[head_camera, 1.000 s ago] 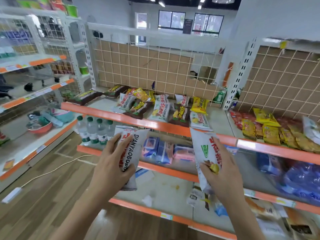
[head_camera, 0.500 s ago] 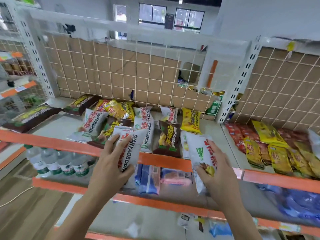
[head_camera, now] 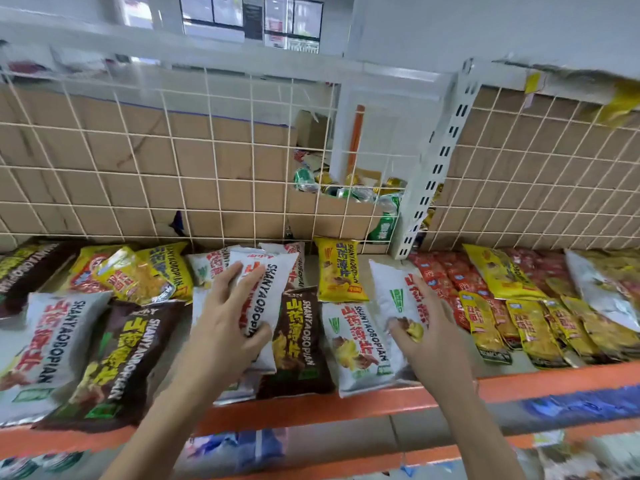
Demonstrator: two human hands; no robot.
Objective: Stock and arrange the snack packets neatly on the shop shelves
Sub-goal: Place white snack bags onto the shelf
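- Centrally, left hand (head_camera: 221, 327) grips a white packet (head_camera: 268, 289), fingers spread across its face, thumb round its right edge; it lies over the shelf's other packets.
- Right hand (head_camera: 436, 341) holds second white packet (head_camera: 391, 292) centre-right, thumb on its front, above the orange shelf edge (head_camera: 346, 407).

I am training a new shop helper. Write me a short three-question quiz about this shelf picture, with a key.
1. True or false: the right hand is empty.
2. The shelf's painted metal front edge is: A) blue B) orange C) green.
3. What colour is the plastic packet lying directly right of the left hand's white plastic packet?
Key: 1 false, it grips another white plastic packet; 2 B; 3 dark brown.
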